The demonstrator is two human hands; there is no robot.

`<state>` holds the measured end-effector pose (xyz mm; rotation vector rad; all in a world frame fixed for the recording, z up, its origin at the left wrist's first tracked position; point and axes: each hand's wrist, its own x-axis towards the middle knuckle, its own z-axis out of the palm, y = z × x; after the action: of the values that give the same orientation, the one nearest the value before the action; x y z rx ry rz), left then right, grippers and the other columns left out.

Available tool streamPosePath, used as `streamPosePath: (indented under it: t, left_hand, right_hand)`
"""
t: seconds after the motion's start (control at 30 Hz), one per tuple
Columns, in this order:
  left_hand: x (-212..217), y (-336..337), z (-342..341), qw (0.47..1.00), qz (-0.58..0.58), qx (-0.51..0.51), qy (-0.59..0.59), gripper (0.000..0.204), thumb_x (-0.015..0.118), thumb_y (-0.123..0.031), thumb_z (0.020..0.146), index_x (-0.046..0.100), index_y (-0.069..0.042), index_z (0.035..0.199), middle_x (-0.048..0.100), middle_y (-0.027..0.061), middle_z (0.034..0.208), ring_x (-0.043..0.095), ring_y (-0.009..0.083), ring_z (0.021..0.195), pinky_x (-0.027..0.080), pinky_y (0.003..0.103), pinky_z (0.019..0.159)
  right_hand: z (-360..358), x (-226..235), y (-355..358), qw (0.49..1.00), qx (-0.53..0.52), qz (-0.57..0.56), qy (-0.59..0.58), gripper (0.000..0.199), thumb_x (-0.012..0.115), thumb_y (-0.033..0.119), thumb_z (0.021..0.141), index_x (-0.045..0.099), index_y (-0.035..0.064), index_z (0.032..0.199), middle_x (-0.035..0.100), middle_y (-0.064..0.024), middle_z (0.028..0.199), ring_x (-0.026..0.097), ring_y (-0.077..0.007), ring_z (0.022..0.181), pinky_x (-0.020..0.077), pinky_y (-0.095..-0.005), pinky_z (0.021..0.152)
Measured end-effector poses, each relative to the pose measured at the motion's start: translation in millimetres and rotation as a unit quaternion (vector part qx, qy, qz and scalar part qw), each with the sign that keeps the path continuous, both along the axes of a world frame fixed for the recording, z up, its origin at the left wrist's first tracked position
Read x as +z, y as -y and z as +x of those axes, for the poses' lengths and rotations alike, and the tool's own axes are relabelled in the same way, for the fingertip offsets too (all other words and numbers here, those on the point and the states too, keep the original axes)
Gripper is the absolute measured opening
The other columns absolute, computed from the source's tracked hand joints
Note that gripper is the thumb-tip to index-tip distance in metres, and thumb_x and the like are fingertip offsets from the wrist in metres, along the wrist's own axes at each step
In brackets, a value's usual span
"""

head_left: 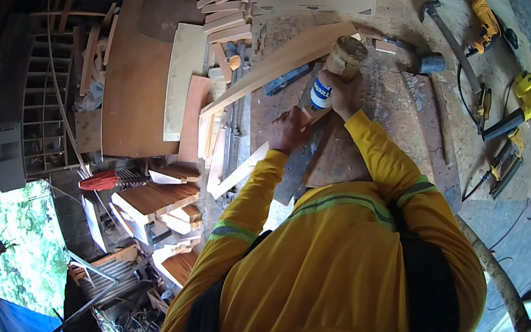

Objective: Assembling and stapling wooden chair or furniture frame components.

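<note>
My right hand (343, 94) is wrapped round a glue bottle (347, 54), stained brown, with a blue and white label. The bottle is tilted, its round base up and its lower end toward my left hand (288, 131). That hand is closed on a narrow pale wooden strip (241, 173), which slants down to the left. Where the bottle's lower end meets the strip, my fingers hide the contact. A long, wide wooden board (273, 65) lies just beyond both hands, with a dark blue tool (286, 79) beside it.
On the workbench (386, 125) to the right lie a hammer (455, 47), a mallet (431, 63), a yellow drill (484, 23) and a yellow blower (529, 98). A cardboard box (315, 3) of wood pieces stands at the back. Stacked wood blocks (155, 201) are at the left.
</note>
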<state>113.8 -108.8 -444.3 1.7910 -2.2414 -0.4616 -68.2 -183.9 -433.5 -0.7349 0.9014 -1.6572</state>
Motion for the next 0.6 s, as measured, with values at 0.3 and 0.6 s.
streamPosePath:
  t: [0.3,0.6]
  left_hand:
    - [0.0,-1.1,-1.1,1.0,-0.011,0.002,0.005,0.037,0.069,-0.034,0.082,0.054,-0.006,0.102,0.071,0.0227,0.091,0.07,0.0419,0.084,0.056,0.052,0.075]
    - [-2.9,-0.6,-0.7,1.0,-0.001,0.008,0.009,0.041,0.07,-0.037,0.081,0.055,-0.006,0.104,0.07,0.0242,0.093,0.069,0.0444,0.085,0.056,0.054,0.075]
  right_hand:
    - [-33.1,-20.9,30.8,0.98,-0.123,0.041,0.151,0.024,0.076,0.008,0.078,0.068,0.0037,0.1,0.07,-0.0031,0.092,0.067,-0.0142,0.081,0.0546,-0.0298,0.076]
    - [-28.0,-57.6,21.4,0.934,-0.206,0.207,0.204,0.018,0.069,0.022,0.086,0.067,0.0081,0.097,0.068,-0.0046,0.09,0.068,-0.0174,0.08,0.0558,-0.031,0.072]
